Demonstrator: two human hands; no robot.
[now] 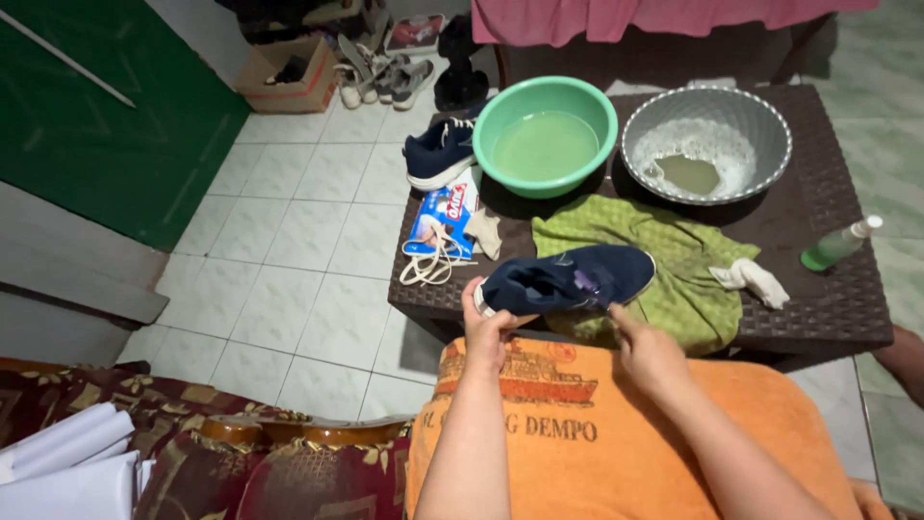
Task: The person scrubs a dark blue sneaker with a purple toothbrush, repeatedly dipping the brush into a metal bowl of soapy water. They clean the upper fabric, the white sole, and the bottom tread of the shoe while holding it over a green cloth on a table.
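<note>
I hold a navy blue sneaker (568, 277) without laces over the near edge of a dark wicker table (828, 308). My left hand (484, 325) grips its heel from below. The fingertips of my right hand (643, 349) touch the side near the sole. Under the shoe lies a green cloth (688, 270). An orange towel (597, 433) covers my lap beneath both arms.
On the table stand a green basin of water (545, 135), a metal bowl with soapy water (705, 144), a second navy sneaker (438, 152), a blue packet (441, 220), white laces (433, 262), a crumpled white rag (756, 279) and a green bottle (839, 245). White tiled floor (289, 270) lies left.
</note>
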